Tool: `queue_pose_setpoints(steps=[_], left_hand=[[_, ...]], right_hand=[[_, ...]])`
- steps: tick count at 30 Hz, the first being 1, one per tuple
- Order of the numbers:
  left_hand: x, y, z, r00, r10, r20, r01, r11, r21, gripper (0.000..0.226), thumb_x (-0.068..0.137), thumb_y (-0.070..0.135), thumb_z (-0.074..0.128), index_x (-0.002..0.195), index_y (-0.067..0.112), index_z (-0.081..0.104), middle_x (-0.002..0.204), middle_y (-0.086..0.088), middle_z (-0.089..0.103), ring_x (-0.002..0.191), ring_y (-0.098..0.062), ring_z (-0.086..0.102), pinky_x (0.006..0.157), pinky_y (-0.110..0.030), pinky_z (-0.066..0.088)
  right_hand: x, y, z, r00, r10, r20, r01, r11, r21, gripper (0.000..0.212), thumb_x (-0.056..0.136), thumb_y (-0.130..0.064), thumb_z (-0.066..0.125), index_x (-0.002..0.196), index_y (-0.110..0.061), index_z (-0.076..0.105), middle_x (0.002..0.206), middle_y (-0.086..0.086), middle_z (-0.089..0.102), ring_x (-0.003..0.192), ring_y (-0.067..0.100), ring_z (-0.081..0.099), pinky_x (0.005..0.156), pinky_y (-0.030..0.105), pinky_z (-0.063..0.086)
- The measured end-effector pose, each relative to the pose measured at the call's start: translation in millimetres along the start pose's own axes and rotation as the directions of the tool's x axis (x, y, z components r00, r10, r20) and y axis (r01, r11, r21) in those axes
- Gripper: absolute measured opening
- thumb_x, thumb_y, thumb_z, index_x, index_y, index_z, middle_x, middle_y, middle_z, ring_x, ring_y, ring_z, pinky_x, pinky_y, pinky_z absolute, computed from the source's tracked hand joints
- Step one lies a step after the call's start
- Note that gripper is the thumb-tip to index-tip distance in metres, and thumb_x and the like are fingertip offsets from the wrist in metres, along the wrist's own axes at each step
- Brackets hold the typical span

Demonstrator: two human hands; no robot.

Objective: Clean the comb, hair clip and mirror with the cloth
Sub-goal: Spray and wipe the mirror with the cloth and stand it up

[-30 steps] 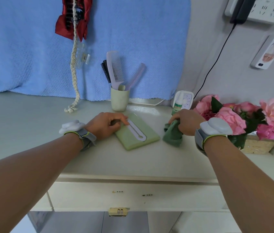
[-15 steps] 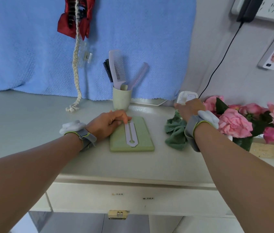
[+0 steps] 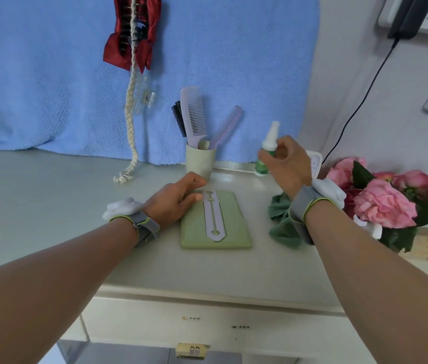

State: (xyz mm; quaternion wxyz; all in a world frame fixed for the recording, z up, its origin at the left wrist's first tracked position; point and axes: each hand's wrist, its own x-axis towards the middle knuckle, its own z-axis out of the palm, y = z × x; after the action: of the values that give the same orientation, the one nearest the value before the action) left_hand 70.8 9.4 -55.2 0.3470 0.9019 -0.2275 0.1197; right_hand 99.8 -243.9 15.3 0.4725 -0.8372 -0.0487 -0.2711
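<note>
Pale desk (image 3: pixel 50 206) fills the middle of the frame, a blue towel (image 3: pixel 50 74) hanging behind it across the upper left and centre, grey wall at upper right with a power strip (image 3: pixel 423 19) and a black cable (image 3: pixel 360 101) running down. Green flat mirror case (image 3: pixel 236 227) lies face-down at frame centre on the desk, a lilac stand strip along its back. Left hand (image 3: pixel 173 203) rests at the case's upper left corner, fingers loosely curled and touching its edge, gripping nothing firmly. Right hand (image 3: pixel 289 164), right of centre, is lifted off the desk and closed around a small spray bottle (image 3: pixel 266 153) with a white top and green label, bottle upright. Green cloth (image 3: pixel 281 227) lies crumpled on the desk just right of the case, partly hidden under the right wrist. Both wrists wear grey bands with white pods. Beige cup (image 3: pixel 201 160) stands behind the case against the towel, holding a lilac comb (image 3: pixel 194 114), a second lilac comb (image 3: pixel 227 124) leaning right, and a black brush (image 3: pixel 178 119). Red hair clip (image 3: pixel 131 30) with dark teeth hangs on a braided cord (image 3: pixel 131 111) at upper centre-left; a clear clip (image 3: pixel 143 95) sits lower on the same cord. Pink flowers (image 3: pixel 386 203) at the right edge. Drawer front (image 3: pixel 207 324) below the desk at the bottom of the frame.
</note>
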Motion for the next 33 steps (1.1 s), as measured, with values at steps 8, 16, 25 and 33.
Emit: queue_pose_setpoints(steps=[8,16,25,33], left_hand=[[-0.5,2.4,-0.1,0.999,-0.043,-0.015,0.043,0.999,0.005,0.035,0.100,0.024,0.048,0.134,0.020,0.048,0.139,0.003,0.056,0.127,-0.015,0.052,0.107,-0.031,0.038],[0.0,3.2,0.2,0.999,-0.046,-0.009,0.046,0.998,0.047,0.034,0.099,0.018,0.048,0.133,0.019,0.051,0.135,0.004,0.059,0.124,-0.018,0.054,0.106,-0.034,0.040],[-0.7,5.7,-0.8,0.997,-0.078,-0.007,0.078,0.996,0.045,0.032,0.099,0.017,0.047,0.131,0.018,0.049,0.135,0.006,0.059,0.126,-0.016,0.053,0.104,-0.027,0.038],[-0.5,9.2,0.1,0.995,-0.099,-0.018,0.100,0.994,0.051,0.034,0.099,0.011,0.044,0.132,0.016,0.044,0.136,0.005,0.059,0.128,-0.014,0.051,0.093,-0.015,0.031]], right_hand=[[-66.9,-16.0,18.0,0.890,-0.087,0.447,-0.164,0.854,0.494,0.029,0.094,-0.019,0.051,0.122,-0.017,0.057,0.080,0.013,0.061,0.067,0.022,0.059,0.063,0.037,0.053],[-69.5,-11.5,17.7,0.819,-0.081,0.567,-0.359,0.699,0.619,0.040,0.104,-0.029,0.031,0.135,-0.017,0.053,0.061,0.010,0.044,0.046,0.014,0.035,0.046,0.024,0.030],[-72.0,-22.6,13.5,0.873,-0.112,0.474,-0.062,0.940,0.335,0.043,0.099,-0.019,0.050,0.133,-0.045,0.046,0.073,0.010,0.058,0.049,0.021,0.047,0.046,0.029,0.042],[-63.8,-37.0,27.6,0.818,-0.114,0.564,0.323,0.902,-0.286,0.033,0.096,-0.027,0.042,0.127,-0.040,0.045,0.071,-0.002,0.051,0.050,0.014,0.048,0.047,0.026,0.040]])
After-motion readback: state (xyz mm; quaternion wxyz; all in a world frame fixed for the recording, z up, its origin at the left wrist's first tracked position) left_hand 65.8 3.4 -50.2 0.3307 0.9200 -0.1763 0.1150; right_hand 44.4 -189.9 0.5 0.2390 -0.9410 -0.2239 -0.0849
